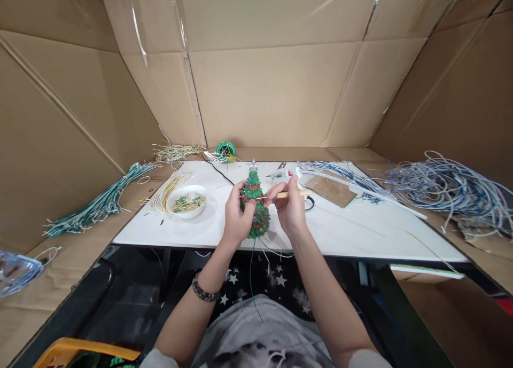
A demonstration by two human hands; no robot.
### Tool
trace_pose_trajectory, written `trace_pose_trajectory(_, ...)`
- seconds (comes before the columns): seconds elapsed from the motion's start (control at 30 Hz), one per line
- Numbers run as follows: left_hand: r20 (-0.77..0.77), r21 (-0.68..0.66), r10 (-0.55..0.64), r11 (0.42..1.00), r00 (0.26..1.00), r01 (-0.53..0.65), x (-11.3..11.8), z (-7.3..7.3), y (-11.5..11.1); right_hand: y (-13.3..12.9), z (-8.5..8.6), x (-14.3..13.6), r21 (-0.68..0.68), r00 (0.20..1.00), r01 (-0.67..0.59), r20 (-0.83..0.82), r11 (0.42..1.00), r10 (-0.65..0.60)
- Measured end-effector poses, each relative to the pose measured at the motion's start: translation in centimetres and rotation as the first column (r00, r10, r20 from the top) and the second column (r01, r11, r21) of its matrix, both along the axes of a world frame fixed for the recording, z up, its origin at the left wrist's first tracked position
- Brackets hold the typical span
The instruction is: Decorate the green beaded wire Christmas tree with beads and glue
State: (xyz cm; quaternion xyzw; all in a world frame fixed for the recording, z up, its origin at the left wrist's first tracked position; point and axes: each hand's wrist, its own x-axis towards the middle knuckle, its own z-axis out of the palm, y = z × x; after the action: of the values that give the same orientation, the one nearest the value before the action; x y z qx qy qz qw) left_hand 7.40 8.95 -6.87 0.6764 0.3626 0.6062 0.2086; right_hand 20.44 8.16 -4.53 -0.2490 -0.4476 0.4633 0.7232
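At table point(360, 232), L hand point(237, 212) grips tree point(259, 218) w/ curled fingers, R hand point(292, 210) pinches tool point(282, 195), prob. best worked gently.

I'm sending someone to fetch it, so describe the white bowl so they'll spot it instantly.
On the white tabletop, look left of the green tree in the left hand. Beside the yellow and white wires sits the white bowl. Unlike those wires, it's round and holds short green and yellow pieces.

Directly before you: Christmas tree point(253, 193). On your table point(360, 237): bowl point(187, 214) to its left, flat board point(331, 190) right.
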Motion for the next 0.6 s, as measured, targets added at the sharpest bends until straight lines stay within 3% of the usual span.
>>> trace_pose_trajectory(0.23, -0.032, -0.064, 0.056, 0.996, 0.998, -0.058, 0.8, 1.7, -0.7, 0.0, -0.6, -0.4, 0.000, 0.999, 0.049, -0.018, 0.999, -0.049)
trace_pose_trajectory(0.6, 0.077, -0.046, 0.083, 0.996, 0.994, -0.079, 2.1, 0.6, -0.5, 0.1, -0.9, -0.7, -0.001, 0.995, 0.032, -0.091, 0.999, -0.032)
